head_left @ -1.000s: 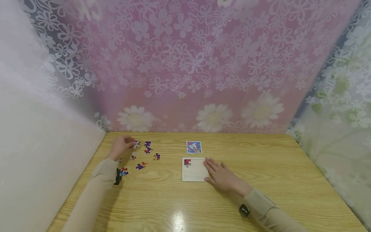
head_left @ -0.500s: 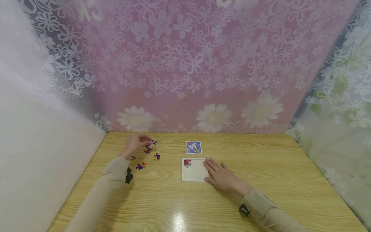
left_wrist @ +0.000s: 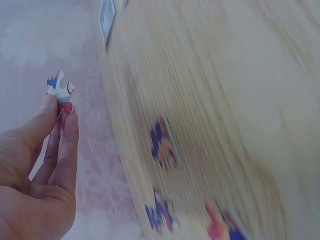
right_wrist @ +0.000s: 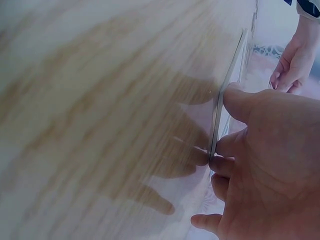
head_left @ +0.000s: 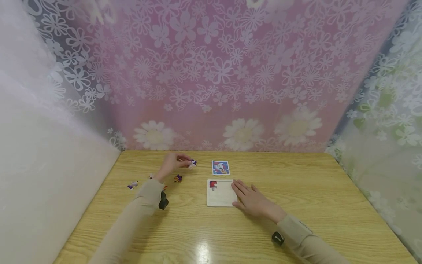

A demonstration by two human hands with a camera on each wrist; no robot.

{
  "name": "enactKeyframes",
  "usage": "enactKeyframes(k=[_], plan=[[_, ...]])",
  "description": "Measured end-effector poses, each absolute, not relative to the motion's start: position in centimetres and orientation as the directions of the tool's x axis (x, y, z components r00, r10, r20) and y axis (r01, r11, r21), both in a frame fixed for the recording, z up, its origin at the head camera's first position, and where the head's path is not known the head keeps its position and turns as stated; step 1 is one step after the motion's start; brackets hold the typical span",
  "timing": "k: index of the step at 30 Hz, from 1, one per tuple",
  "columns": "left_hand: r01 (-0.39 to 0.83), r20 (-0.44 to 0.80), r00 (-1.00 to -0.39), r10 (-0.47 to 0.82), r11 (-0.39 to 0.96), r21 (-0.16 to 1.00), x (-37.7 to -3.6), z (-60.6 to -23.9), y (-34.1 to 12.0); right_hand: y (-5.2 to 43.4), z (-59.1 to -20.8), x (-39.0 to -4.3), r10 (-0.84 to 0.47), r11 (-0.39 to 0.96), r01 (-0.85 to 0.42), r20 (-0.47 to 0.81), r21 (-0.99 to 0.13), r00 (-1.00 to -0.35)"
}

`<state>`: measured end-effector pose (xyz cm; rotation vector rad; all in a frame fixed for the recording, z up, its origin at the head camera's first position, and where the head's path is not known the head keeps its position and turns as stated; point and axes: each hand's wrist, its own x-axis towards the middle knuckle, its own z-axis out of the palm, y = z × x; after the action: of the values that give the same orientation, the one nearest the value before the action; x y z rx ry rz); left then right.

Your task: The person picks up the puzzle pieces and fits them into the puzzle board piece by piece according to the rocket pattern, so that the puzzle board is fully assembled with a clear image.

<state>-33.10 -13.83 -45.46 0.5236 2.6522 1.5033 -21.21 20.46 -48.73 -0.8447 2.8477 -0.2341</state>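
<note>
— What's in the left hand [head_left: 171, 164]?
— A puzzle piece [head_left: 192, 163], pinched at the fingertips above the table [head_left: 296, 183], near the picture card [head_left: 220, 167].
— And the right hand [head_left: 252, 201]?
— Flat, fingers straight, against the white board [head_left: 221, 196]'s edge. One piece [head_left: 213, 185] sits in its corner; loose pieces [head_left: 178, 178] lie left.

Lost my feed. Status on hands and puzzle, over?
Left hand pinches a puzzle piece, lifted off the table. Right hand rests flat at the puzzle board edge. One piece seated. Path clear.
</note>
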Motion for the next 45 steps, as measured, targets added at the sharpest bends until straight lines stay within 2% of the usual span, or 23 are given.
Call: enactKeyframes(k=[8,14,22,28,37,45], plan=[[0.231,0.08,-0.942,0.325,0.457,0.859,-32.5,-45.2,-9.8,20.4,-48.5,-21.2,-0.545,0.832,-0.52,-0.114,-0.192,-0.831],[0.291,0.094,-0.906,0.413,0.445,0.847,-32.1,-45.3,-7.3,20.3,-48.4,-21.2,-0.545,0.832,-0.52,-0.116,-0.193,-0.83],[0.264,0.016,-0.876,0.482,0.453,0.852,-31.2,-45.6,-5.0,20.3,-48.5,-21.2,-0.543,0.833,-0.516,-0.121,-0.197,-0.831],[0.321,0.021,-0.846,0.533,0.476,0.819,-30.9,-46.4,-4.0,20.4,-48.6,-21.3,-0.539,0.837,-0.513,-0.119,-0.192,-0.834],[0.447,0.043,-0.813,0.581,0.574,0.686,-31.1,-47.3,-3.2,20.4,-48.8,-21.3,-0.544,0.833,-0.521,-0.102,-0.188,-0.833],[0.481,0.059,-0.808,0.586,0.598,0.642,-31.1,-47.8,-2.9,20.4,-48.6,-21.2,-0.548,0.831,-0.524,-0.107,-0.188,-0.83]])
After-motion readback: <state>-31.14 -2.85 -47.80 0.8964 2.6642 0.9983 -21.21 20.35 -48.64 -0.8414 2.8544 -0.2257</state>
